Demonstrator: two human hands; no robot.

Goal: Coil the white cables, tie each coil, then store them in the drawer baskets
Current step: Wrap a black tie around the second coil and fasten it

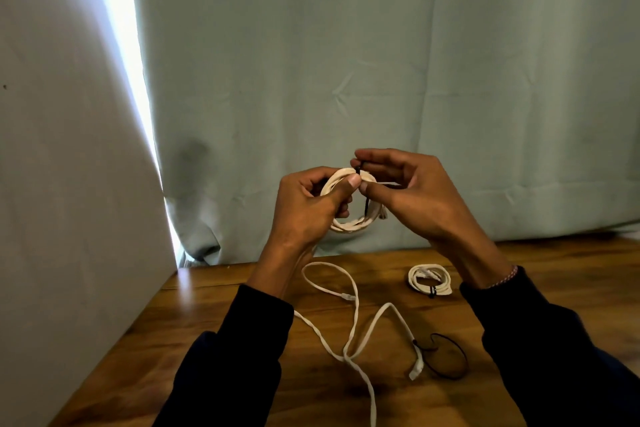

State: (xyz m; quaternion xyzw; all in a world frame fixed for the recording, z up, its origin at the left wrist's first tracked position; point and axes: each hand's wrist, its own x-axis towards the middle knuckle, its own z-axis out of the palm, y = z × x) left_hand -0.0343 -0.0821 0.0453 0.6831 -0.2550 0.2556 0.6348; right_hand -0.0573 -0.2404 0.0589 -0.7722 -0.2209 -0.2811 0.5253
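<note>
I hold a coiled white cable (349,224) up in the air above the wooden table (214,322). My left hand (308,204) grips the coil, its thumb pressed on the top. My right hand (405,191) pinches a thin black tie (366,206) that wraps the coil's right side. A second white coil (431,279), bound with a black tie, lies on the table to the right. A loose uncoiled white cable (349,333) sprawls across the table below my hands. A black tie loop (446,355) lies by that cable's plug end.
A pale green curtain (381,62) hangs behind the table's far edge. A light wall (62,184) stands along the left side. No drawer or basket is in view.
</note>
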